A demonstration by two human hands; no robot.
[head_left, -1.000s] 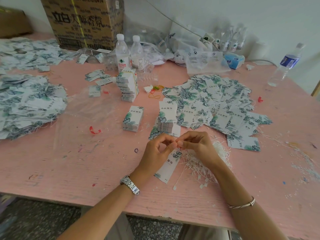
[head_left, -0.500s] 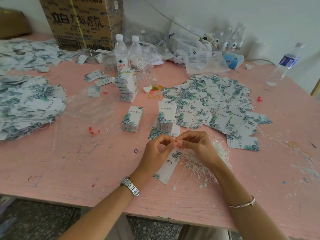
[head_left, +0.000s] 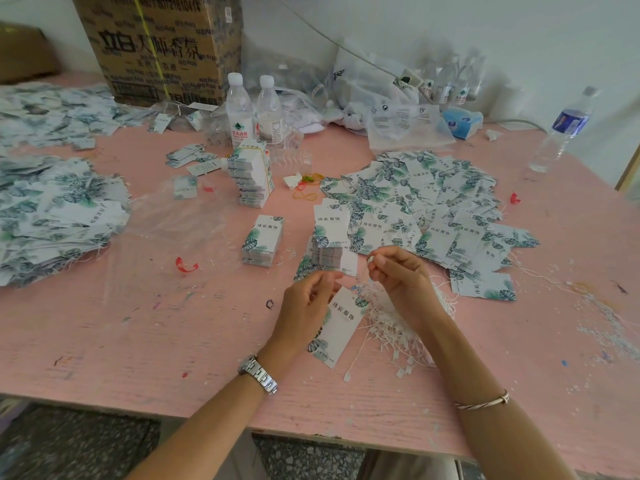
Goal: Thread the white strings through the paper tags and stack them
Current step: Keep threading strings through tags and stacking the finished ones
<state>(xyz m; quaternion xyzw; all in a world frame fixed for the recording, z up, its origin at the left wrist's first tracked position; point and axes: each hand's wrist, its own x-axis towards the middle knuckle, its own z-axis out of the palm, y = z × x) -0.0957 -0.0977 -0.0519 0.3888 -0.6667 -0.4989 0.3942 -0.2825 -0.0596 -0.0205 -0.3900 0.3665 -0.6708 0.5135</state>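
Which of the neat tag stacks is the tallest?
The stack right in front of the two water bottles; the middle one and right one are much lower.

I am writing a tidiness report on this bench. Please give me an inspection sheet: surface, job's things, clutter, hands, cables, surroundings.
Surface: pink table, scuffed, dotted with white crumbs.
Job's things: paper tag in hand; white strings pile under the right hand; short tag stack; second stack; tall banded stack; loose tags spread beyond; tag heap far left.
Clutter: water bottles, rubber bands, red scrap, plastic bags.
Hands: left hand holds the paper tag; right hand pinches a string end.
Cables: one thin cable against the wall.
Surroundings: cardboard box, white wall, speckled floor.
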